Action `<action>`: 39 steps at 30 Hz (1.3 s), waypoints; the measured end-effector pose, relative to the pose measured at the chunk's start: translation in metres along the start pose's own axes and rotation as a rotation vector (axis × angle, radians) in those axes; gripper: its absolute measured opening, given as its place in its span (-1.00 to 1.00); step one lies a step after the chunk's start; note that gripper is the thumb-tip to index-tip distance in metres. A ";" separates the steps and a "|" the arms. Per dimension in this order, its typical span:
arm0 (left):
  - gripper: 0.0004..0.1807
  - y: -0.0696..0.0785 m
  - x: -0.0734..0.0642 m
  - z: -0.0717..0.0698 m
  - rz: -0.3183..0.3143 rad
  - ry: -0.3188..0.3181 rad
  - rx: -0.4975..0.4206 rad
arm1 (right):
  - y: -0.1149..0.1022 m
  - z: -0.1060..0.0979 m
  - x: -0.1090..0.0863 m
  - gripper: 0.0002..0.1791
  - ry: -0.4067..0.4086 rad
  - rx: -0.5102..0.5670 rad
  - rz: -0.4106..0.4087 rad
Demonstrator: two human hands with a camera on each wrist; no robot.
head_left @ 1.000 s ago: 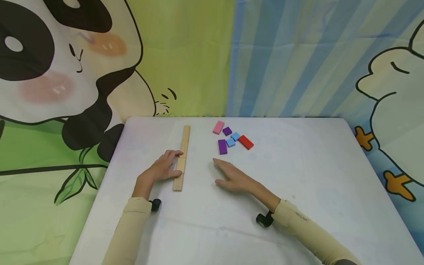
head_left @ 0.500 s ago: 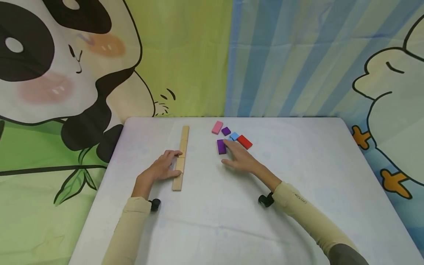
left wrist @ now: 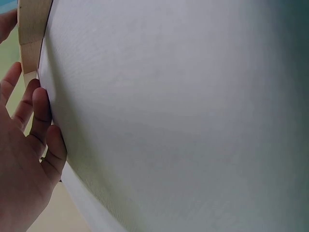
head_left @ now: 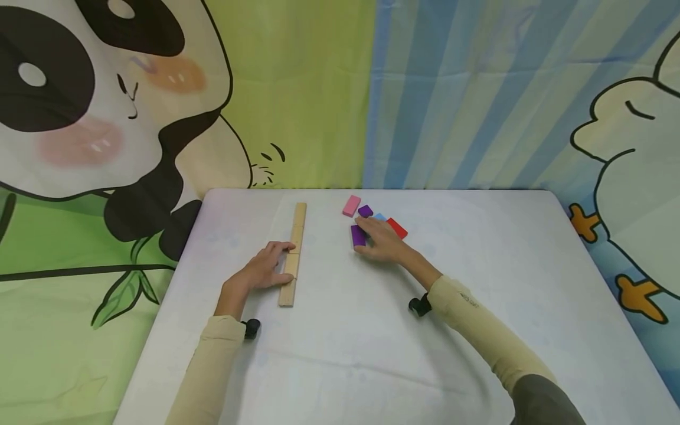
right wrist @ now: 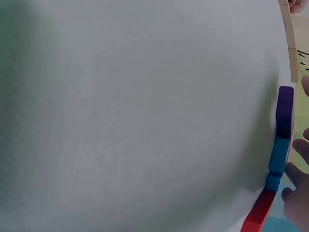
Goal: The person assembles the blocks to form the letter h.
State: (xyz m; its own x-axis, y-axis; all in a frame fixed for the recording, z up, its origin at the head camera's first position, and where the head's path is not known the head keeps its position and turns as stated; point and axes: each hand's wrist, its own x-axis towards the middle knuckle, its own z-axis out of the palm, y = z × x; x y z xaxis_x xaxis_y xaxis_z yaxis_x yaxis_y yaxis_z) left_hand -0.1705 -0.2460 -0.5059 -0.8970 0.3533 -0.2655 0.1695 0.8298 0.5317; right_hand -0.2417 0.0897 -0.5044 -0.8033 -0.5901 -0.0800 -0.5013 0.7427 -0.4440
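Observation:
My left hand (head_left: 262, 267) rests against a row of plain wooden blocks (head_left: 296, 236) laid end to end, its thumb and fingertips touching the row's left side. In the left wrist view its fingers (left wrist: 41, 104) look loosely extended beside the wood. My right hand (head_left: 383, 241) is over the coloured blocks, thumb at the near end and a fingertip at the far end of a purple block (head_left: 358, 235). No firm hold on that block shows. Two light blue blocks (right wrist: 278, 154) lie beside it, mostly covered by the hand in the head view.
Around the right hand lie a pink block (head_left: 351, 205), a smaller purple block (head_left: 365, 211) and a red block (head_left: 397, 228). All are on a white tabletop (head_left: 340, 354). A printed cartoon cloth (head_left: 297, 88) hangs behind the table.
The right hand has moved forward from in front of the coloured blocks to over them, its thumb and fingers now spanning the purple block. The left hand stays at the wooden row.

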 end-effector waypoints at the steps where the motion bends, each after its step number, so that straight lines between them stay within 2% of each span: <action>1: -0.20 0.000 0.000 0.000 0.000 -0.001 -0.002 | 0.001 0.001 0.001 -0.13 -0.003 -0.007 -0.001; 9: -0.20 0.000 0.001 0.000 0.022 -0.002 0.014 | 0.005 0.003 0.003 -0.25 0.016 0.007 -0.026; 15: -0.20 0.000 0.002 0.000 0.009 -0.008 0.011 | 0.005 0.000 0.004 -0.25 -0.011 0.018 -0.017; 20: -0.20 0.000 0.001 0.000 0.002 -0.007 0.013 | 0.001 0.003 0.001 -0.25 0.044 0.013 -0.039; 24: -0.20 0.001 0.001 -0.001 0.002 -0.009 0.017 | -0.008 0.010 -0.009 -0.21 0.057 0.069 -0.063; 30: -0.19 0.003 0.000 -0.004 0.002 -0.012 0.010 | -0.026 0.022 -0.030 -0.19 -0.001 0.166 -0.110; 39: -0.20 0.002 0.000 -0.003 0.011 -0.010 0.015 | -0.044 0.041 -0.051 -0.22 -0.007 0.145 -0.127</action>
State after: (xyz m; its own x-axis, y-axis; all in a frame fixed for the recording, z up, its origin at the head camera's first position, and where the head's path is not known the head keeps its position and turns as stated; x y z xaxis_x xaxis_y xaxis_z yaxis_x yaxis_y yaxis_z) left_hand -0.1715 -0.2455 -0.5026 -0.8910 0.3667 -0.2677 0.1857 0.8324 0.5221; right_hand -0.1653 0.0741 -0.5172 -0.7343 -0.6785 -0.0209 -0.5463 0.6090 -0.5750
